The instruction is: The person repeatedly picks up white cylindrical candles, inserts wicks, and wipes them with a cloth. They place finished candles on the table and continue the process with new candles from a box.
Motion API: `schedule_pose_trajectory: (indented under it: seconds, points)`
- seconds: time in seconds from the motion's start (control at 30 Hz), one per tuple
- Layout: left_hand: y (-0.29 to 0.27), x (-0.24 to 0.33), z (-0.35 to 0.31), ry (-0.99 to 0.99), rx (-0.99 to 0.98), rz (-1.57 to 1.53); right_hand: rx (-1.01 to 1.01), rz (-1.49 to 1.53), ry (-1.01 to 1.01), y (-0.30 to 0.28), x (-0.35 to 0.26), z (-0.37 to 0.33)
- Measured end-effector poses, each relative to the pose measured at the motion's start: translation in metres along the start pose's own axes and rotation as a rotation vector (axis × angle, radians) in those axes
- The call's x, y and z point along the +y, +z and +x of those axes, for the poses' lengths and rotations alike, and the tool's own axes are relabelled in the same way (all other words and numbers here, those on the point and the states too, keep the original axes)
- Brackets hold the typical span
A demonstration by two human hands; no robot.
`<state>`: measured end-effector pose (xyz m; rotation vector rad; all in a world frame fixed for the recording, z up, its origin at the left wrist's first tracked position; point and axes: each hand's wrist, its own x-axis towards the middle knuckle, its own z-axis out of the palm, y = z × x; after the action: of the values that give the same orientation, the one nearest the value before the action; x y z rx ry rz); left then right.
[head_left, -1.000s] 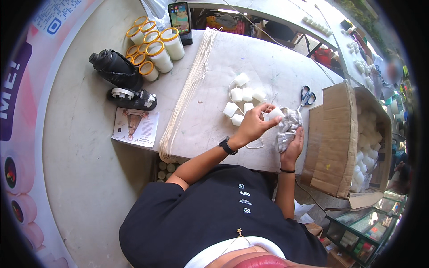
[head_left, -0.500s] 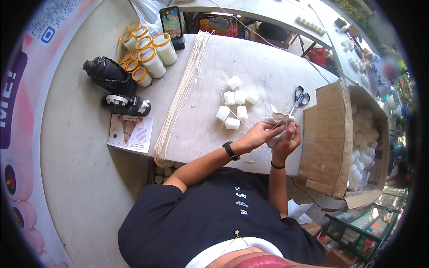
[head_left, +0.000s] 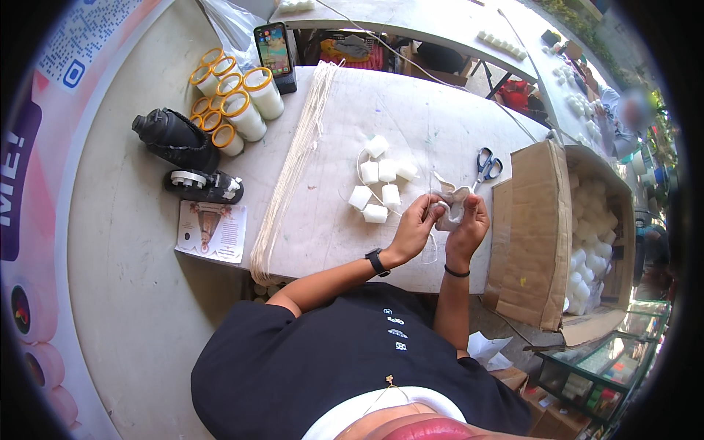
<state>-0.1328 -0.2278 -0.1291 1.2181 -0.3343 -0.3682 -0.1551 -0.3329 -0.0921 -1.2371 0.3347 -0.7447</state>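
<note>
A crumpled grey-white cloth [head_left: 453, 211] is bunched between my two hands above the front right of the white table [head_left: 345, 242]. My left hand [head_left: 414, 226] pinches its left side, while the fingers of my right hand [head_left: 468, 229] grip the right side. Whether anything sits inside the folds I cannot tell. A thin white cord [head_left: 431, 257] hangs down below the cloth. Just left and beyond lie several short white cylinders [head_left: 369, 173], candle-like, with a cord running among them. Scissors with dark blue handles [head_left: 487, 166] rest just beyond my right hand.
A cardboard box [head_left: 532, 242] full of white cylinders stands at the right. A bundle of cream cords [head_left: 297, 165] crosses the table at the left. Beyond it are white candles with orange rims [head_left: 246, 117], a phone [head_left: 273, 50], a black bottle [head_left: 172, 136] and a printed card [head_left: 211, 231].
My fingers have shifted on the cloth, which now looks more spread into loops between them. The view has tilted slightly, and the objects on the table have stayed in place.
</note>
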Motion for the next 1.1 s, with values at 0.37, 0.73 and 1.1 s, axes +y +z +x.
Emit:
schedule_pose_trajectory:
  seconds: [0.37,0.73,1.1]
  points:
    - [0.000,0.033,0.016,0.471,0.242,0.326,0.000,0.352,0.385,0.035,-0.005,-0.011]
    - [-0.017,0.047,0.009,0.896,0.249,0.649,-0.048,0.633,0.830,0.025,0.007,-0.009]
    - [-0.015,0.075,0.005,0.529,0.256,0.383,-0.359,0.169,0.353,0.035,-0.036,-0.039]
